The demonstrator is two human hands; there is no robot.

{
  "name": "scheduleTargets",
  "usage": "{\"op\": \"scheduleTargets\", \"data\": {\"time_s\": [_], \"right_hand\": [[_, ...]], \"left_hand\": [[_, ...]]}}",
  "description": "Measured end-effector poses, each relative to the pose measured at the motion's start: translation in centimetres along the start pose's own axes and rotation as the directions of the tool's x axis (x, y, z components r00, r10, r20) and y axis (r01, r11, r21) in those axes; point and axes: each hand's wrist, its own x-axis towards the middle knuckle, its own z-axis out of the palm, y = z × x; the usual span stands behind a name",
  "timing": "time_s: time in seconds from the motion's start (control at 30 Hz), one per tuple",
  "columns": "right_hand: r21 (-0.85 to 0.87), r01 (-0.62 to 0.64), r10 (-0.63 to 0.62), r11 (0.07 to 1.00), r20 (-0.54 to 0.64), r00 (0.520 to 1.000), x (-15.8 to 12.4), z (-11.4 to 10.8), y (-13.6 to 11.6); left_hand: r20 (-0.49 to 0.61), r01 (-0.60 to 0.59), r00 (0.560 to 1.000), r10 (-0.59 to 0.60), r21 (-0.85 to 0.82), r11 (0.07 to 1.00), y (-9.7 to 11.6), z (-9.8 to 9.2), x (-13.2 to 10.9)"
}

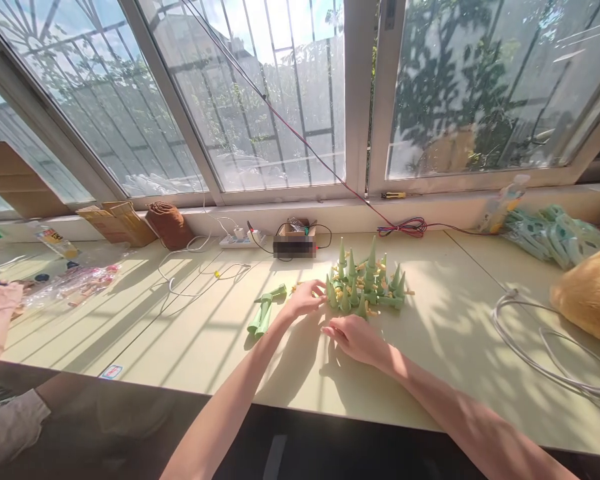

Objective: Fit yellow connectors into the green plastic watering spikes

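A cluster of light green cone-shaped pieces point(353, 293) stands on the pale table, most points up, with small yellow bits among them. My left hand point(306, 300) is at the cluster's left side, fingers stretched and slightly bent, their tips near or touching the outer cones. Just in front of the cluster, my right hand point(355, 339) has its fingers curled and pressed together over the table. Whatever it may hold is too small to make out. Left of my left hand lies a separate group of green tube-like pieces point(263, 312).
Behind the pieces are a small box point(300, 230), a power strip point(237, 240) and coiled red-black wire point(405, 227). A grey cable point(510, 327) loops at right, near a furry tan object point(593, 293). Another person's hand point(3, 298) rests at far left beside plastic bags point(80, 283).
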Motion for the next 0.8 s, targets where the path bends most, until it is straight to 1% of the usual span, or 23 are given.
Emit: {"op": "scheduleTargets", "data": {"time_s": [0.1, 0.2, 0.27, 0.33, 0.4, 0.5, 0.63, 0.8], "right_hand": [[-0.012, -0.012, 0.012, 1.0, 0.004, 1.0, 0.1, 0.1, 0.1], [-0.021, -0.029, 0.03, 0.999, 0.013, 0.999, 0.1, -0.1, -0.1], [-0.017, -0.032, 0.033, 0.999, 0.017, 0.999, 0.1, -0.2, -0.2], [-0.012, -0.027, 0.027, 1.0, 0.015, 1.0, 0.0, -0.2, -0.2], [-0.012, -0.019, 0.019, 1.0, 0.013, 1.0, 0.0, -0.1, -0.2], [-0.007, -0.013, 0.013, 1.0, 0.018, 1.0, 0.0, 0.2, 0.0], [0.0, -0.02, 0.02, 1.0, 0.007, 1.0, 0.0, 0.2, 0.1], [0.002, -0.032, 0.032, 0.999, -0.002, 0.999, 0.1, 0.0, 0.0]], "left_hand": [[-0.041, 0.026, 0.999, -0.023, 0.072, 0.997, -0.1, -2.1, -0.8], [-0.147, 0.087, 0.987, -0.058, 0.2, 0.976, -1.0, -5.0, -2.2], [-0.218, 0.172, 0.97, -0.11, 0.291, 0.941, -1.9, -6.6, -3.4], [-0.26, 0.269, 0.949, -0.181, 0.362, 0.893, -2.8, -7.6, -4.6], [-0.268, 0.32, 0.938, -0.222, 0.417, 0.851, -3.4, -7.7, -5.7], [-0.269, 0.347, 0.932, -0.243, 0.475, 0.809, -3.6, -6.9, -6.6], [-0.276, 0.363, 0.928, -0.251, 0.518, 0.774, -3.2, -6.0, -6.5], [-0.307, 0.399, 0.914, -0.266, 0.551, 0.733, -3.1, -6.3, -6.2]]}}
